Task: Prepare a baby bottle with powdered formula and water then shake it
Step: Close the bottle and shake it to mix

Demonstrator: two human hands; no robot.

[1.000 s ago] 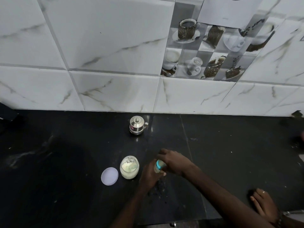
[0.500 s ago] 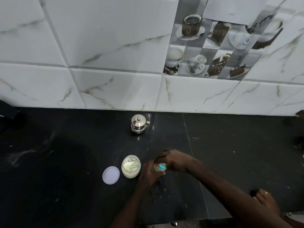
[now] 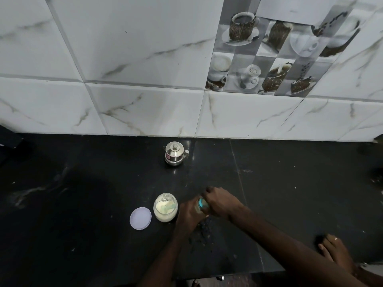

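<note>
Down at the near right, past the counter's front edge, a bare foot [image 3: 335, 250] is showing, with a ring on one toe. Just beyond it, the black countertop [image 3: 290, 193] is carrying a scatter of dark specks [image 3: 202, 233] right under the person's wrists. Both hands are meeting over the baby bottle [image 3: 201, 203], which is standing on the counter near its front middle and is mostly hidden by the fingers. The left hand [image 3: 189, 214] is wrapping round the bottle's body, while the right hand [image 3: 219, 201] is curling over its top, gripping at the teal collar. Just left of the left hand, an open glass jar [image 3: 165, 207] of pale powder is sitting upright, and its round lilac lid [image 3: 140, 218] is lying flat beside it, further left. Farther back, a small lidded steel pot [image 3: 175, 154] is standing close to the white marbled wall tiles [image 3: 134, 59], where a panel of coffee-cup pictures [image 3: 269, 54] is sitting to the right.
</note>
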